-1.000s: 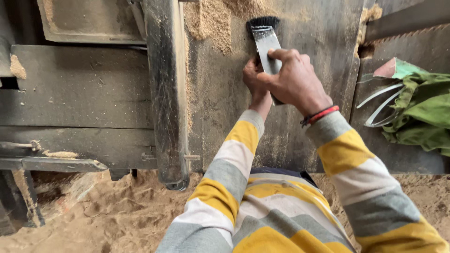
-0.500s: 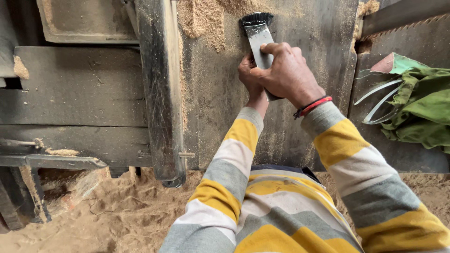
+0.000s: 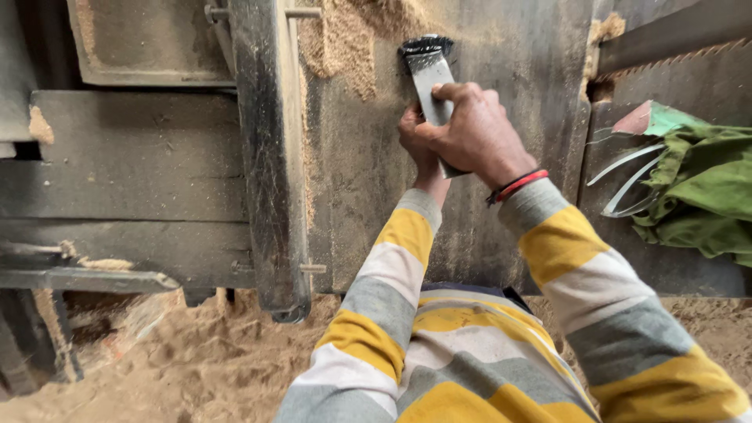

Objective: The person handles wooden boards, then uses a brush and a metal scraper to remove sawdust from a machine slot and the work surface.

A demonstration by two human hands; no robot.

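- Both hands are up on the brush [image 3: 429, 74], a flat metal-bodied one with short black bristles, and the bristles sit at the top, pressed to the grey metal panel [image 3: 517, 55] of the machine.
- The right hand [image 3: 470, 133] is wrapped over the handle, fingers curled shut around it, red band at the wrist; that looks like the driving grip.
- The left hand [image 3: 419, 141] is tucked under and behind, closed on the lower part of the handle as far as can be seen; its fingers are mostly hidden by the right.
- Sawdust patch [image 3: 348, 43] clings just left of the bristles, thick near the top edge of the panel, and a thinner streak runs down beside the dark upright bar [image 3: 270, 157].
- To do this well, I'd judge: keep the bristles flat against the panel, not tipped on 1 corner, so the whole width sweeps.
- Work the strokes downward, so dust drops to the sawdust heap [image 3: 196, 360] on the floor rather than back up.
- Mind the seam beside the bar; a sideways flick there should lift what the flat strokes miss.
- The green cloth [image 3: 697, 188] and the curved metal strips [image 3: 627, 176] lie well off to the right, so keep the elbow clear of them.
- The toothed blade edge [image 3: 681, 59] up right is the thing to stay away from.
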